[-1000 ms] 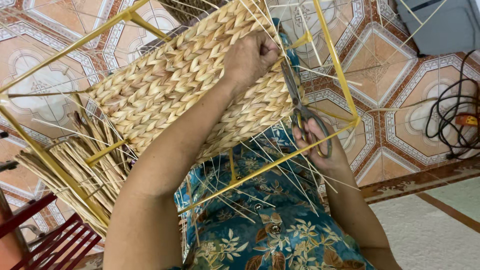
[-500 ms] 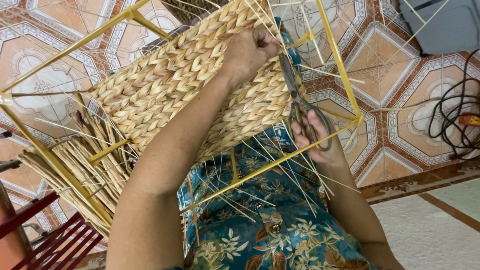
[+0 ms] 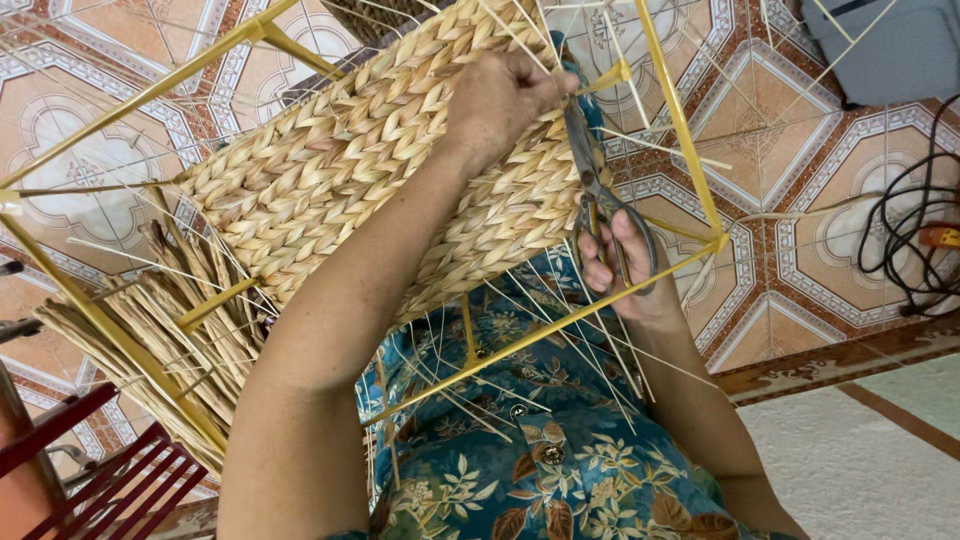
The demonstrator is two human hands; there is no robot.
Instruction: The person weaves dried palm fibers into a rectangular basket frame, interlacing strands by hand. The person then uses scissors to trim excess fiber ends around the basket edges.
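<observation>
Left hand (image 3: 505,100) pinches the woven panel (image 3: 370,180) edge; right hand (image 3: 625,265) grips scissors (image 3: 592,190), whose blades sit close enough to nick those fingers or good weave.

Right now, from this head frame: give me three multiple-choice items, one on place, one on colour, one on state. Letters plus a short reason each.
1. Where is the left hand?
A. on the woven panel
B. on the floor tiles
C. on the cable

2. What colour is the frame?
A. red
B. yellow
C. black

3. What does the right hand do with the scissors?
A. fingers through the handles, blades toward the weave
B. scissors lie on the floor
C. scissors held by the blades

Answers: A, the hand presses the weave's upper edge; B, its rods are yellow; A, fingers sit in the loops.
</observation>
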